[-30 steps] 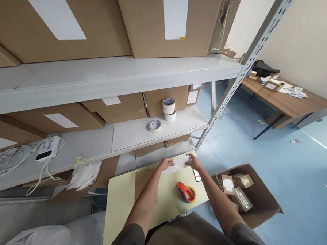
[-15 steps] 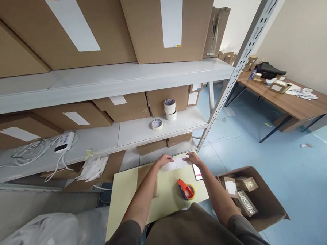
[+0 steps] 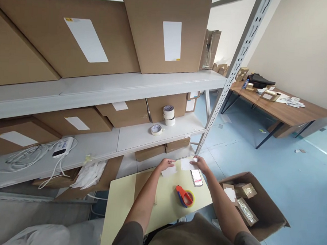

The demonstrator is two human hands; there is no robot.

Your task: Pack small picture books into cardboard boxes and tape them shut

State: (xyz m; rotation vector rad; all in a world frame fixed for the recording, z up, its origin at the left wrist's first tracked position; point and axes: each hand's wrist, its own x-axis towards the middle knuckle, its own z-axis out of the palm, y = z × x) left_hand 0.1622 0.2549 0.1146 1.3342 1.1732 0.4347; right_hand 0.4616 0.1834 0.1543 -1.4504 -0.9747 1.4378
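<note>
Head view. The landmark is the tape dispenser (image 3: pixel 185 196), which rests on the pale yellow tabletop (image 3: pixel 120 208). Both hands are positioned beyond the dispenser, toward the shelving rack (image 3: pixel 163 135).

The right hand (image 3: pixel 200 164) is beyond the dispenser and to its right; its fingers are closed on the right-hand end of the right slip (image 3: pixel 187 164), a white piece of paper. This slip extends leftward from the hand, long axis roughly crosswise to the person.

The left hand (image 3: pixel 165 164) is beyond the dispenser and to its left, with thumb and forefinger narrowly spaced. The left slip (image 3: pixel 169 171), also white, lies at these fingers, on the person's side of them. At this small scale, whether the fingers grip it or merely overlie it cannot be determined.

A narrow gap separates the slips. Of the two hands, the right is nearer the dispenser.

The phone (image 3: pixel 197 178) lies just beyond the dispenser, to its right. The open carton (image 3: pixel 268 212), containing small packages (image 3: pixel 245 211), stands farther right of the dispenser.
</note>
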